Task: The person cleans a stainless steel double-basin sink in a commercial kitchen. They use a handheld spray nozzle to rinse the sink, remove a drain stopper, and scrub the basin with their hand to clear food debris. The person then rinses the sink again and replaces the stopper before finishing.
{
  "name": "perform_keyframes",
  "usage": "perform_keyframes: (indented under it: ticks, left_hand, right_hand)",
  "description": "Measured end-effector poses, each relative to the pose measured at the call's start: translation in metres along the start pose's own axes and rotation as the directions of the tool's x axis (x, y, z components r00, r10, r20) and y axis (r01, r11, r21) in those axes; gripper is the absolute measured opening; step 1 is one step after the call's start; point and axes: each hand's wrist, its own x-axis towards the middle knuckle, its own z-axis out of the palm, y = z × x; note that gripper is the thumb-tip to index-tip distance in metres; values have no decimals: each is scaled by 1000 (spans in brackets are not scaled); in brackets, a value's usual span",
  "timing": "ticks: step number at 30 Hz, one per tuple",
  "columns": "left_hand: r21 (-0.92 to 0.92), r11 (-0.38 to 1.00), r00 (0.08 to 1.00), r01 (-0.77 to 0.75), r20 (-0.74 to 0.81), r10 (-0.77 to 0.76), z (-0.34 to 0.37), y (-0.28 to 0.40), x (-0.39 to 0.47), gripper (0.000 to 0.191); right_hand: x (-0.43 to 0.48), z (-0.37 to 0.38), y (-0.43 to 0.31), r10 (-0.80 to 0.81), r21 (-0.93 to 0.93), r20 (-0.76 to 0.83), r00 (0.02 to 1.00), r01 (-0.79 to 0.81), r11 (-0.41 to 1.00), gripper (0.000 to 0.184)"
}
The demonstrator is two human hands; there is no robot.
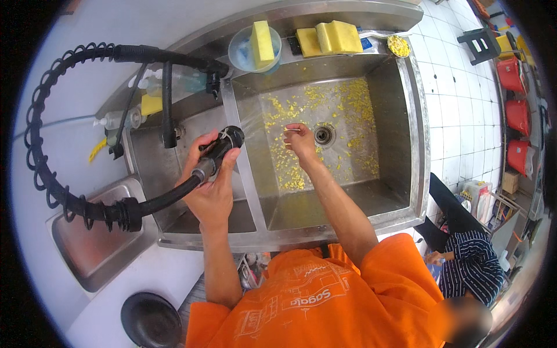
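Observation:
My left hand [212, 195] is wrapped around the black spray head [222, 141] of a hose faucet, held over the divider of a stainless steel double sink [247, 182]. A thin fan of water leaves it toward the right basin. My right hand [300, 141] hovers over that basin, left of the round drain [324, 135], with its fingers curled; whether anything small is between them cannot be made out. Small yellow food bits [359, 104] lie scattered across the basin floor. A small strainer [398, 46] full of similar bits rests on the back right corner.
Along the back ledge are a plastic bowl [237, 52] with a yellow sponge [262, 43], and more sponges [339, 38]. The spring-wrapped hose [39, 117] arcs at left. A metal tray [95, 230] and black pan [150, 319] lie front left. Another person [470, 261] is at right.

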Motion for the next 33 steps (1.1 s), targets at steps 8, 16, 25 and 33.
perform_keyframes:
  ticks: [8, 16, 25, 33]
  left_hand:
    - [108, 987, 993, -116, 45, 112, 15, 5, 20, 34]
    - [68, 987, 986, -147, 87, 141, 16, 8, 22, 38]
    - [28, 996, 991, -84, 111, 80, 14, 12, 20, 37]
    - [116, 993, 989, -12, 149, -5, -1, -6, 6, 54]
  right_hand:
    - [-6, -26, 4, 54, -35, -62, 997, -56, 998, 24]
    - [5, -51, 14, 102, -45, -102, 990, -107, 993, 25]
    - [38, -56, 32, 88, -104, -90, 992, -97, 990, 29]
    - [217, -113, 29, -719, -920, 271, 640, 393, 4, 49]
